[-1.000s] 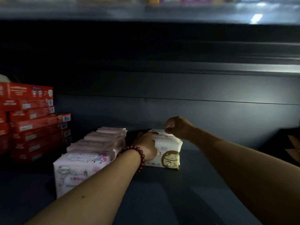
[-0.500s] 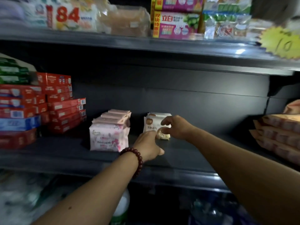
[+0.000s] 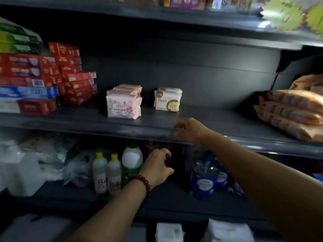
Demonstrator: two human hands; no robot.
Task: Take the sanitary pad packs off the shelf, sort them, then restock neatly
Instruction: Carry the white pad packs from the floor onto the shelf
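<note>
Right now your two groups of sanitary pad packs stand on the middle shelf [image 3: 150, 124]: the pink packs [image 3: 123, 103] in a front-to-back row left of centre, and the cream packs [image 3: 167, 100] a little to the right, apart from them. Both hands are empty. Your right hand [image 3: 191, 131] hovers over the shelf's near edge, fingers loosely spread and curled, short of the cream packs. Your left hand [image 3: 157, 165], with the bead bracelet [image 3: 141, 185] at the wrist, hangs lower, in front of the shelf below, fingers half curled around nothing.

These packs look light and soft, film-wrapped and probably a bit slick, so they should squash rather than break. Take each one across its broad faces, thumb in front and fingers behind, or clamp a whole row from both ends; a pinch at the crimped top seam would likely let it swing or slip.

You cannot count the packs: only the front face of each row shows clearly, and the ones behind overlap. The print on the wrappers is too blurred to read. The far shelf is dim, the top shelf is cut off, and the orange bags [image 3: 293, 110] at the right run out of view.
</note>
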